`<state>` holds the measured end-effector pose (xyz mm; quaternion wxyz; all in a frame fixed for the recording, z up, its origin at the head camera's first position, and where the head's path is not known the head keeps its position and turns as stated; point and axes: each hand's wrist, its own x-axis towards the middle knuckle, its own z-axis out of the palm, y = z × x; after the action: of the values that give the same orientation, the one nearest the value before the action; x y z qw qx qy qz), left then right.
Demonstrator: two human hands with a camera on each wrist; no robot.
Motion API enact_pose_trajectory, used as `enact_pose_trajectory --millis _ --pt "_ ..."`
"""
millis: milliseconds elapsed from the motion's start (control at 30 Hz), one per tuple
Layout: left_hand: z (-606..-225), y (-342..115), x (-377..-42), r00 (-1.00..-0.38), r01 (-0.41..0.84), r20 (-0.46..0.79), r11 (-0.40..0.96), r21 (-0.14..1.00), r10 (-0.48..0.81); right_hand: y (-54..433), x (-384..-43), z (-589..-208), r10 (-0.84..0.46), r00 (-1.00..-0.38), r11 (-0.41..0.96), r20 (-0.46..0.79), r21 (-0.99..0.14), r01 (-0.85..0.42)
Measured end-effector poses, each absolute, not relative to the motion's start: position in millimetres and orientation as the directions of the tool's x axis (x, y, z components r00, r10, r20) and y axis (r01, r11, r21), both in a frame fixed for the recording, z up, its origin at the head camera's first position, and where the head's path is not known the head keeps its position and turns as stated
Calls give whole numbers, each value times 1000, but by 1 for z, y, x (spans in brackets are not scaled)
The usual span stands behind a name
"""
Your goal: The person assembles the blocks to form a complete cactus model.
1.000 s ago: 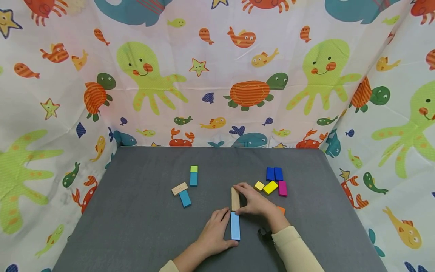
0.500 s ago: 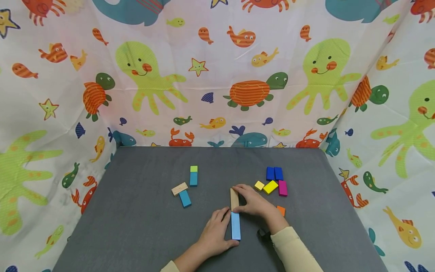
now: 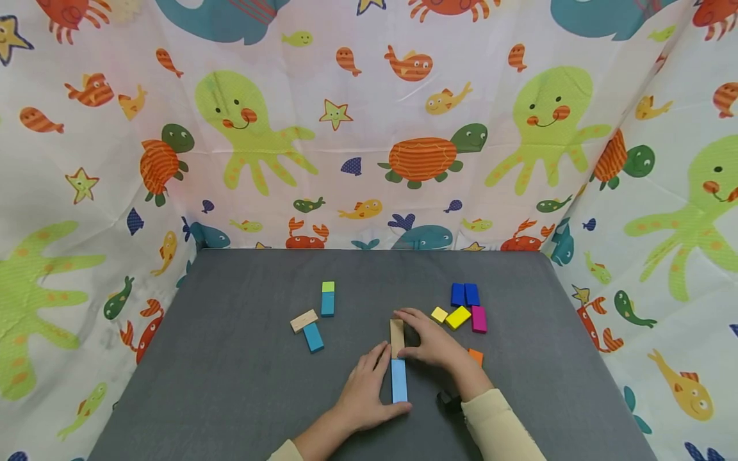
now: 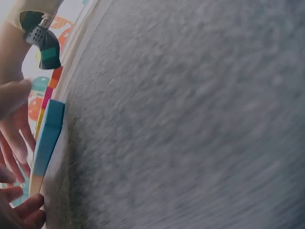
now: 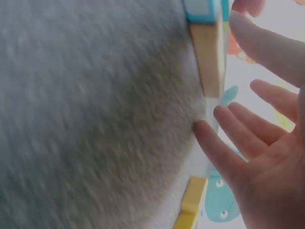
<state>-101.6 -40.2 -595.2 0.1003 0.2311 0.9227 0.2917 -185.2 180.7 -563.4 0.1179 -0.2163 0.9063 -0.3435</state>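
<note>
A light blue block (image 3: 399, 381) and a natural wood block (image 3: 397, 339) lie end to end in a line before me. My left hand (image 3: 362, 397) is on their left, its fingertips beside the wood block and its straight thumb across the blue block's near end. My right hand (image 3: 432, 346) arches over from the right, thumb by the wood block's right side, fingers at its far end. In the right wrist view, the right fingers (image 5: 224, 157) are spread beyond the end of the wood block (image 5: 208, 59). Left fingertips (image 4: 31, 210) touch the wood block low in the left wrist view.
Left of the hands lie a wood block (image 3: 303, 321), a blue block (image 3: 313, 337), another blue block (image 3: 327, 304) and a green cube (image 3: 328, 286). Dark blue blocks (image 3: 464, 294), yellow blocks (image 3: 458, 317), a magenta block (image 3: 478, 319) and an orange block (image 3: 475, 356) lie right.
My left fingers have shifted slightly forward, and its thumb has slid right across the blue block's near end. The wood block has moved a little left; my right hand stays beside it.
</note>
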Motion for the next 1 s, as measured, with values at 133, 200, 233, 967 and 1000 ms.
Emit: enact_pose_trajectory --millis 133,200,233,967,1000 --pt "-594 -43 -114 -876 393 18 693 605 481 188 -187 -559 -416 -909 683 8 -657 -318" --pt "-593 -43 -120 -870 410 24 694 592 493 192 -188 -559 -365 -931 708 30 -640 -299" --pt "-593 -43 -122 -864 421 25 693 585 503 194 -189 -558 -336 -941 720 39 -633 -283" --pt "-590 -36 -130 -833 449 -83 756 476 547 226 -203 -561 -84 -996 879 -19 -472 -65" --pt "-590 -36 -130 -833 448 -84 756 477 547 226 -203 -561 -86 -996 883 -11 -464 -71"
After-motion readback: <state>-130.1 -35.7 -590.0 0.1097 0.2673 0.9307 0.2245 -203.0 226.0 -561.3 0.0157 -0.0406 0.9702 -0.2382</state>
